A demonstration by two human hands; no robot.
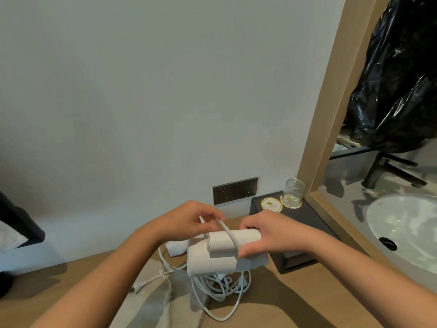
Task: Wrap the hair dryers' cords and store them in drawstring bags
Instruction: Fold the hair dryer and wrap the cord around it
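Through the head camera, the right grip [272, 233] is curling round the white hair dryer [212, 259], holding it over the wooden tabletop [283, 304]. The left grip [189, 221] is pinching the cord [230, 235], which is crossing the dryer's folded handle. Its loose loops are lying below, beside a beige bag [151, 304].

The dryer [222, 254] is smooth white plastic, matt with a faint sheen; its cord [230, 236] is smooth white plastic too. The bag [151, 301] is coarse beige cloth. The counter [283, 304] is matt wood grain. The box [305, 217] is matt black, the glass [294, 191] clear and glossy, the basin [406, 228] glossy white, the tap [378, 171] matt black metal, and the sack [397, 79] crinkled glossy plastic.
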